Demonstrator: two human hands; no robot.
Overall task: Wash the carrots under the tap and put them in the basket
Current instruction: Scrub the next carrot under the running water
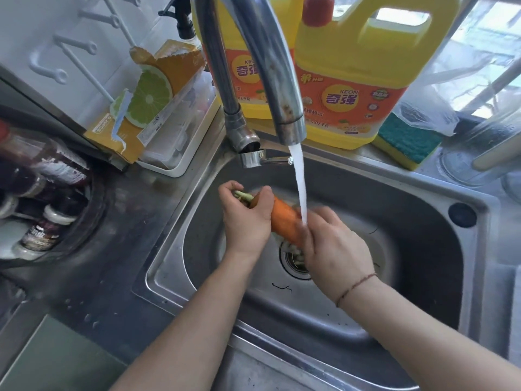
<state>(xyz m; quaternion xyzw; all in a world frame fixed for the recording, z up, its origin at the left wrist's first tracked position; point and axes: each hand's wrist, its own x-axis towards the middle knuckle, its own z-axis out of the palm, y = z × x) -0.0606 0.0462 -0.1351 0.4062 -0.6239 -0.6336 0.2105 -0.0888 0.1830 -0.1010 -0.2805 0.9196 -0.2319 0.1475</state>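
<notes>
We see a white tiled wall [84,21] at the back left with a white rack [60,49] fixed to it. Daylight comes through a window [490,38] at the upper right. The steel table [118,249] carries two yellow detergent jugs [349,80], a sponge [406,139] and dark bottles [42,193].

- We see the sink [423,198] as brushed steel, dull grey and scuffed.
- Above the sink, the tap [270,66] is polished metal with rust-brown spots near its mouth.
- Behind the tap, two jugs [349,80] are glossy yellow plastic.
- Right of the jugs, the sponge [406,139] looks coarse and fibrous.
- Left of the tap, the box [158,88] is torn printed cardboard.
</notes>
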